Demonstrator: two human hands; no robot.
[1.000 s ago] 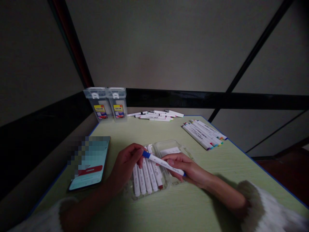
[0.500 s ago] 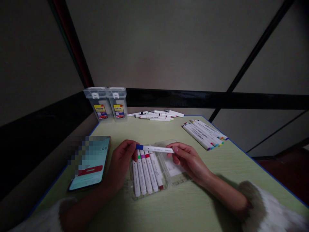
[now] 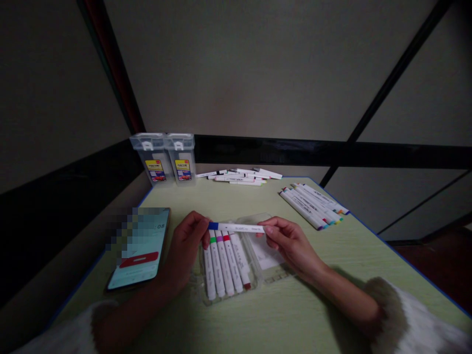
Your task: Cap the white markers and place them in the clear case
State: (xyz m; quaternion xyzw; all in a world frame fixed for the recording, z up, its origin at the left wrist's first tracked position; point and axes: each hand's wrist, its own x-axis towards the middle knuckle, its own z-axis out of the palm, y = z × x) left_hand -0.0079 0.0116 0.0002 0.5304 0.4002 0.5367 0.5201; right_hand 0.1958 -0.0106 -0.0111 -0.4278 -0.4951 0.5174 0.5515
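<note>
Wearing white fluffy sleeves (image 3: 393, 314), you hold both hands above the pale green counter (image 3: 295, 314). Your left hand (image 3: 186, 243) has its grip clamped on the blue-capped end of a white marker (image 3: 239, 227); your right hand (image 3: 293, 241) has its grip clamped on the other end. So this marker is between your two hands, almost level, above the far part of an open clear case (image 3: 254, 268). In the left half of the case, five markers (image 3: 224, 270) are seen side by side; three of them show green, purple and red bands, and the rightmost one has a brown near end. The right half shows a white paper (image 3: 267, 254). At your left, near the left forearm, lies a phone (image 3: 142, 255) with its screen lit; a part of it is blurred. Farther, at the right, a slanting row of markers (image 3: 311, 206) with coloured ends lies on the counter. Beyond it, near the far edge, a loose heap of markers (image 3: 241, 178) lies just beside two clear lidded boxes (image 3: 183, 167), which stand upright. Behind them is a grey wall (image 3: 236, 78).
</note>
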